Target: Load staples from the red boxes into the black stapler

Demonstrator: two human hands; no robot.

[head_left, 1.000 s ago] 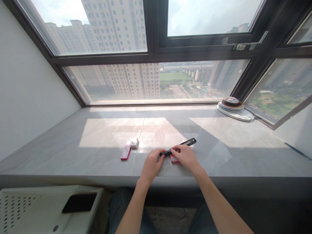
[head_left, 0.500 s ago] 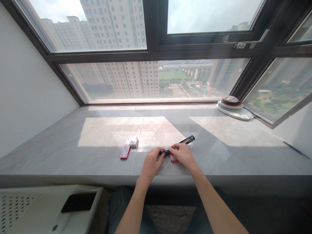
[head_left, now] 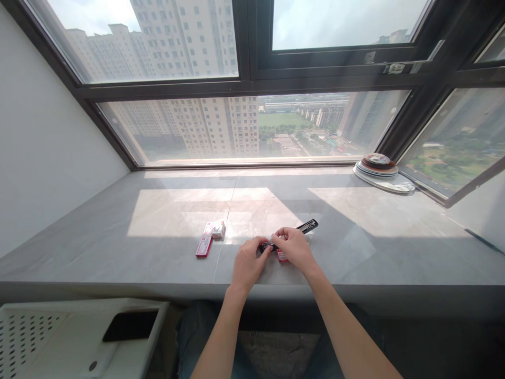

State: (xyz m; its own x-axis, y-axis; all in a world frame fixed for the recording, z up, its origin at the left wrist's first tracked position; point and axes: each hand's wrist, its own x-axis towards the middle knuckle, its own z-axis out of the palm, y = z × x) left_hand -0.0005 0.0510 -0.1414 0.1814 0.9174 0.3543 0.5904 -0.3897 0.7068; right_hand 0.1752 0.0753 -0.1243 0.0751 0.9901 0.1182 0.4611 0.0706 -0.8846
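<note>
A slim black pen-like tool (head_left: 306, 227) lies slanted over the grey stone sill (head_left: 355, 247). My right hand (head_left: 294, 246) pinches its middle, and my left hand (head_left: 248, 263) pinches its near end with thumb and forefinger. Under my right hand a small red packet (head_left: 281, 256) peeks out. Left of my hands lie a flat red packet (head_left: 204, 246) and a white and red packet (head_left: 214, 229).
A stack of round plates (head_left: 382, 171) sits at the sill's far right corner, by an open window sash. Below left stands a white perforated cart (head_left: 47, 337) with a dark phone (head_left: 129, 326) on it. Sunlit patches cover the sill's middle.
Both hands stay on the black tool; they have edged slightly forward and closer together. The view has shifted a little.
</note>
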